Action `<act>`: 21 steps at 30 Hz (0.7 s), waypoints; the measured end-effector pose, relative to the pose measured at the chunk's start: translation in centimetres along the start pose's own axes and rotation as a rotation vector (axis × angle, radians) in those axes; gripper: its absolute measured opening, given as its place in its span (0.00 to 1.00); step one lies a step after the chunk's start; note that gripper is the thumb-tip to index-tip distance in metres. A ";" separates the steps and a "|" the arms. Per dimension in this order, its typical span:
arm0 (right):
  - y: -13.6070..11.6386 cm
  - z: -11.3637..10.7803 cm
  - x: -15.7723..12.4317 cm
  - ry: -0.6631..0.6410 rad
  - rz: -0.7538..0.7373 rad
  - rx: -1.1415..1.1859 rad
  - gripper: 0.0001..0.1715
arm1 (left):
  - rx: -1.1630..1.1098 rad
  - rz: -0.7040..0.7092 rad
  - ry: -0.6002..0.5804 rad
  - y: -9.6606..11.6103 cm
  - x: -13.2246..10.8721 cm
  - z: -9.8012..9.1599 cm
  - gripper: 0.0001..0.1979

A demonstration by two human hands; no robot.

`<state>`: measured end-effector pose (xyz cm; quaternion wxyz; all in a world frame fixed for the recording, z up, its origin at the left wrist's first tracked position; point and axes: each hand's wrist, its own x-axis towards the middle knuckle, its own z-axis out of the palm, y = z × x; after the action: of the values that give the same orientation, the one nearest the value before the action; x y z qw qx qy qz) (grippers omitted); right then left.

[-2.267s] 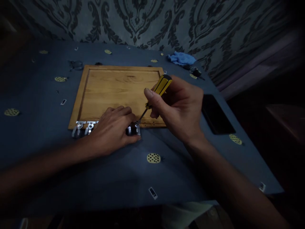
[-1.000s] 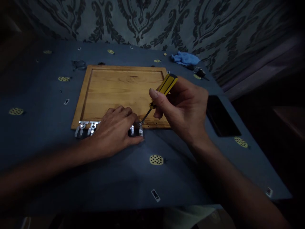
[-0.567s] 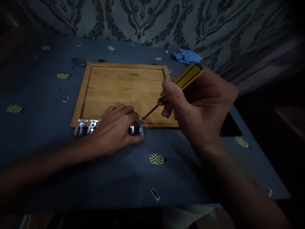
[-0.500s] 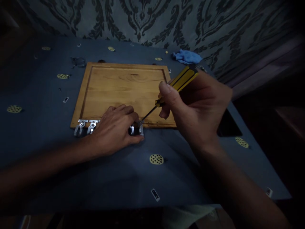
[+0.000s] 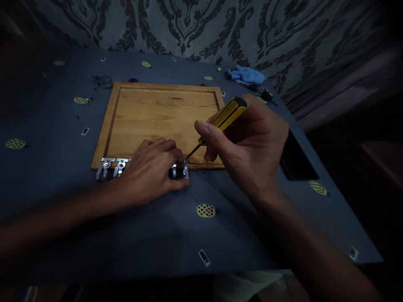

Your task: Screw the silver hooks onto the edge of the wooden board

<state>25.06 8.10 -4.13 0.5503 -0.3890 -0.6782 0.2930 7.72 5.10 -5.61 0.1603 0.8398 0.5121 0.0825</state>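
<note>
A framed wooden board (image 5: 163, 109) lies flat on the table, with several silver metal hooks (image 5: 106, 165) along its near edge. My left hand (image 5: 154, 167) rests over that edge, its thumb and forefinger closed about the rightmost metal hook (image 5: 185, 171); the hooks under the palm are hidden. Wrapped in the fingers of my right hand (image 5: 252, 147) is a yellow and black screwdriver (image 5: 228, 115). The screwdriver slants down to the left, and its tip meets the top of the rightmost hook. Whether a screw sits under the tip is too small to tell.
A dark phone (image 5: 297, 157) lies right of my right hand. At the back right are a crumpled blue cloth (image 5: 247, 75) and a small dark object (image 5: 264, 93). Another metal piece (image 5: 102, 81) lies behind the board's left corner. Patterned wallpaper (image 5: 189, 25) rises behind the table (image 5: 47, 167).
My right hand and the screwdriver's handle have shifted left and slightly down, leaving the screwdriver steeper. The tip stays at the rightmost hook. My left hand holds its place.
</note>
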 end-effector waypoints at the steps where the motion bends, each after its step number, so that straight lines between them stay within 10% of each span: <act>1: -0.1 0.0 0.0 0.003 0.012 0.021 0.26 | -0.004 -0.001 -0.003 0.0 0.0 0.0 0.16; 10: -1.1 -1.7 0.9 -0.269 0.116 0.149 0.13 | 0.020 -0.008 -0.028 0.0 0.1 0.0 0.19; 21: -0.5 -1.1 0.8 -0.241 0.111 0.209 0.12 | 0.035 -0.011 -0.055 0.2 0.2 -0.2 0.18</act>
<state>25.99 8.43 -3.03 0.4853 -0.3286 -0.6826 0.4366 7.90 5.28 -5.37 0.1600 0.8416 0.5135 0.0498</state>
